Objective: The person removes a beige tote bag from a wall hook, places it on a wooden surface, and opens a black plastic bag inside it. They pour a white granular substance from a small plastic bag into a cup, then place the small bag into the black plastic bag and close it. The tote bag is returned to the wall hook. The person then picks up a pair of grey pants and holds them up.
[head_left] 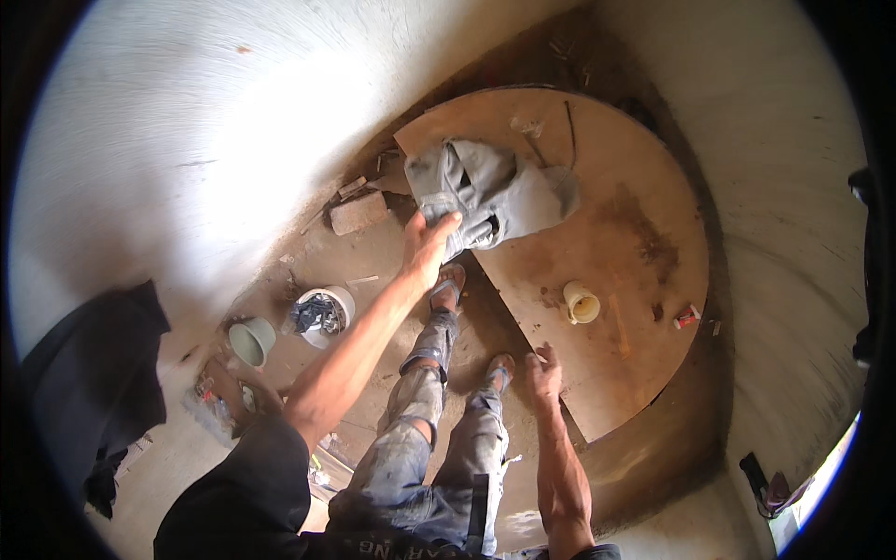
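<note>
A bunched grey garment (509,191), perhaps a pair of jeans, hangs from my left hand (430,245), its fingers closed on one end of the cloth. Its folds spread over the upper left part of a large brown board (644,196) with a rounded edge. My right hand (544,375) is lowered beside the board's straight edge, holding nothing, its fingers loosely apart. On the board, nearest to that hand, is a cream plastic cup (581,304). Farther right lies a small red and white packet (687,317).
A white bucket (342,301) with black plastic in it and a grey-green bucket (252,342) stand at the left. Beyond them lies a brick (358,214) among rubble by the plastered wall. Dark cloth (103,373) hangs far left. My sandalled feet stand beside the board.
</note>
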{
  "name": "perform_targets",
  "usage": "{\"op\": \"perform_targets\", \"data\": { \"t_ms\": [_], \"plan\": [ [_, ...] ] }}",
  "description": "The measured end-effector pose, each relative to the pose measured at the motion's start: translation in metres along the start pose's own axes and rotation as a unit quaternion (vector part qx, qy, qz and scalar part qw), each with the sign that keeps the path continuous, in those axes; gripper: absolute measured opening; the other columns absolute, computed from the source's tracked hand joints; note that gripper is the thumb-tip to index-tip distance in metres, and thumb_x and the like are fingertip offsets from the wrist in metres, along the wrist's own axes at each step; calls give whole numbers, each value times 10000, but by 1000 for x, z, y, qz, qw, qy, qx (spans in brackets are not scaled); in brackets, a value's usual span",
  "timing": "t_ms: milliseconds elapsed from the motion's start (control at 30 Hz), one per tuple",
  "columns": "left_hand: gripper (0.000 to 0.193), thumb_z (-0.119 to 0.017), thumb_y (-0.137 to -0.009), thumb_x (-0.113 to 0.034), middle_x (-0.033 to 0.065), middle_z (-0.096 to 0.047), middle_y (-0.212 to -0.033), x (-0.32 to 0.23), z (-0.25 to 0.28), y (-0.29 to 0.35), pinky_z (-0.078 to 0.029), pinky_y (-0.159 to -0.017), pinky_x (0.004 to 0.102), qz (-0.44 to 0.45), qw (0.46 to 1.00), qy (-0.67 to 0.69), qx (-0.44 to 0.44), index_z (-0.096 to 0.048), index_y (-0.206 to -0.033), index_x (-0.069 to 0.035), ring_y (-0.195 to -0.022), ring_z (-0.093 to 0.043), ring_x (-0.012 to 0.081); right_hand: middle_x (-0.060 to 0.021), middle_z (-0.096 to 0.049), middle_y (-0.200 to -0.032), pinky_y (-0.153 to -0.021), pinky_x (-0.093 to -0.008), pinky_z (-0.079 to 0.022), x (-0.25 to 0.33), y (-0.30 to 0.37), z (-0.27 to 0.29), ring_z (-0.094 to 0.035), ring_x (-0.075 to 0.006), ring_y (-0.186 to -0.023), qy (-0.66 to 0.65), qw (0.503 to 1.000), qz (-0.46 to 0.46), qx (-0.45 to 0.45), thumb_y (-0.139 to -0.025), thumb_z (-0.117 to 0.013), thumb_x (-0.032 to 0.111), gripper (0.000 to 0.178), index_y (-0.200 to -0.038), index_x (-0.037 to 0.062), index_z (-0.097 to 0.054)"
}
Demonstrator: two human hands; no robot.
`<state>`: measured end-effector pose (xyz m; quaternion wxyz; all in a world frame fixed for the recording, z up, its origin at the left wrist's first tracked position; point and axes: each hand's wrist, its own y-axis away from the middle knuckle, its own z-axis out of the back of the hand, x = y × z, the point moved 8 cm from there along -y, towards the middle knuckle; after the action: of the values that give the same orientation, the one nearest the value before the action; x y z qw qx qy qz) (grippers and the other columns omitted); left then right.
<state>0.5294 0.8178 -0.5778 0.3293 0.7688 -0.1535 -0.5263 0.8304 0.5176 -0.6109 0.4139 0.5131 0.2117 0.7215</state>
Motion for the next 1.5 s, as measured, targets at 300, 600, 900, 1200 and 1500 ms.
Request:
{"op": "perform_targets", "data": {
  "t_ms": [300, 600, 900, 1200, 1500],
  "plan": [
    [192, -746, -927, -52, 41, -742, -1073, -135, -34, 265, -600, -887, 333, -41, 986, 165, -4, -694, -1111, -67, -973, -725, 172, -205, -475, -1531, -990, -468, -525, 311, 219, -2, -602, -396, -1212, 231, 822, 506, 123, -842, -700, 87, 661, -1459, 13, -476],
    [241, -703, -884, -42, 79, -725, -990, -236, 2, 530, -598, -739, 325, -127, 992, -14, -8, -678, -1117, 17, -825, -711, 166, -141, -603, -1193, -817, -472, -573, 325, 412, 12, -688, -322, -999, 519, 599, 569, 219, -902, -662, 180, 511, -1381, 55, -536],
    [176, -743, -917, -126, -37, -653, -835, -314, 98, 798, -468, -708, 261, -296, 917, -263, 47, -724, -1019, 16, -799, -552, 53, -202, -645, -1323, -884, -439, -591, 351, 655, 76, -712, -369, -996, 235, 487, 619, 570, -945, -740, 234, 589, -1483, 111, -534],
    [375, -863, -700, -271, 57, -608, -634, -342, 203, 1016, -379, -495, 319, -474, 846, -245, 19, -593, -695, -12, -511, -535, 171, -192, -651, -1369, -799, -385, -638, 333, 833, 103, -733, -258, -868, -30, 278, 663, 695, -938, -705, 142, 403, -1340, 111, -698],
    [373, -825, -745, -298, 93, -562, -578, -300, 274, 1168, -409, -476, 367, -556, 750, -333, 131, -611, -720, 7, -478, -547, 261, -112, -732, -1034, -872, -318, -522, 270, 945, -80, -665, -188, -963, 127, 482, 597, 628, -1051, -631, 266, 335, -1180, -31, -714]
  ]
}}
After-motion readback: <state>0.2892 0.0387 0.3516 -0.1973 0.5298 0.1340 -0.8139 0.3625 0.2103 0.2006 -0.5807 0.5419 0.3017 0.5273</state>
